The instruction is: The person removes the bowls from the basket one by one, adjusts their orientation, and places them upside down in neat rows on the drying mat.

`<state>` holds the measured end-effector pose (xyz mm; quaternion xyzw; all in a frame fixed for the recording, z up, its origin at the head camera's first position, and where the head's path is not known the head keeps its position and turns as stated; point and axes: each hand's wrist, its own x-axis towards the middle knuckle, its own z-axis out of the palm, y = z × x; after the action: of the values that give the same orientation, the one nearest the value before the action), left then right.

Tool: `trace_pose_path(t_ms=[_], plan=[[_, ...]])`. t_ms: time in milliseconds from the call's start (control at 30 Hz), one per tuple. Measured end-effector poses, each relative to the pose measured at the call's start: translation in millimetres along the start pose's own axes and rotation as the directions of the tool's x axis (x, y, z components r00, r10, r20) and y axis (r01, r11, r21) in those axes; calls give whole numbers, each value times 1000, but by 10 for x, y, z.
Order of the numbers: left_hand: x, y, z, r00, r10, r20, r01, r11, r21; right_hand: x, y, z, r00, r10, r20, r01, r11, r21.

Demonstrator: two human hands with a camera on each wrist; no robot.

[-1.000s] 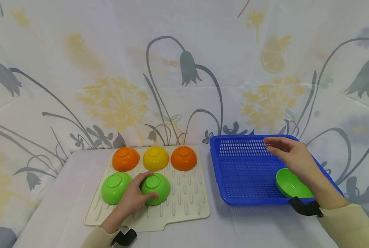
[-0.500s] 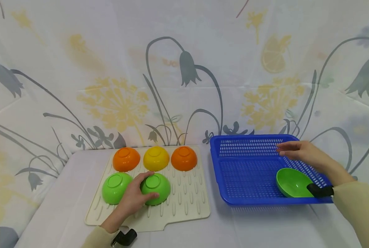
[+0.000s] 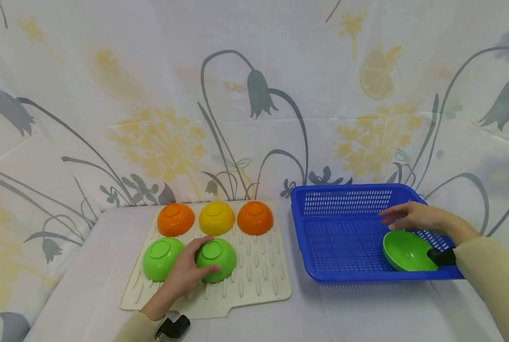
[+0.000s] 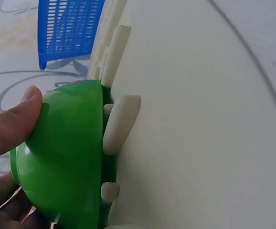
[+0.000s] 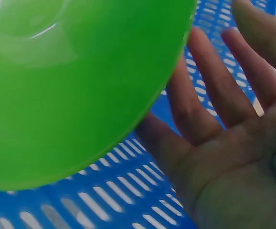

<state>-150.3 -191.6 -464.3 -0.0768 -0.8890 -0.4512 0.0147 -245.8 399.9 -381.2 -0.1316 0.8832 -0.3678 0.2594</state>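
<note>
My left hand (image 3: 185,271) holds an upturned green bowl (image 3: 220,261) between thumb and fingers. That bowl sits rim-down on a cream ridged drying mat (image 3: 258,280); in the left wrist view its rim meets the mat's ridges. Just left of the hand is a second upturned green bowl (image 3: 161,260). Over the right side of a blue plastic basket (image 3: 344,276), my right hand (image 3: 427,219) hovers with loosely bent fingers. Below it, a third green bowl (image 3: 406,254) leans inside the basket, its inside facing up. In the right wrist view the fingers (image 5: 219,90) lie beside its rim; contact is unclear.
Along the mat's back row stand an orange bowl (image 3: 176,221), a yellow bowl (image 3: 216,219) and another orange bowl (image 3: 255,219), all upturned. Behind everything hangs a flower-patterned cloth (image 3: 258,142). A white cloth (image 3: 305,313) covers the table.
My right hand has drawn back to the right over the basket, then lowered toward the green bowl there. The left hand stays on its bowl.
</note>
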Motion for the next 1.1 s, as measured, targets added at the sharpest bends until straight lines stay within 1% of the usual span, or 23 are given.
trace_pose_path(t_ms=[100, 167, 333, 467, 567, 733, 1100], plan=[[5, 1, 5, 1000, 4, 0, -4, 1000, 2, 10, 48, 23, 998, 21, 53, -21, 1000, -1], [7, 2, 8, 1000, 7, 0, -7, 1000, 2, 16, 76, 41, 998, 17, 59, -16, 1000, -23], [22, 7, 21, 1000, 15, 0, -15, 1000, 4, 20, 99, 73, 999, 50, 21, -49, 998, -45], [27, 14, 21, 1000, 18, 0, -18, 1000, 7, 7, 79, 94, 995, 100, -14, -100, 995, -1], [27, 11, 15, 1000, 19, 1, -19, 1000, 7, 8, 60, 110, 994, 102, -28, -101, 994, 39], [26, -4, 3, 1000, 18, 1, -18, 1000, 12, 34, 27, 142, 997, 73, -29, -71, 995, 75], [23, -13, -8, 1000, 18, 5, -18, 999, 28, 59, -63, 183, 998, 46, -49, -40, 991, 126]])
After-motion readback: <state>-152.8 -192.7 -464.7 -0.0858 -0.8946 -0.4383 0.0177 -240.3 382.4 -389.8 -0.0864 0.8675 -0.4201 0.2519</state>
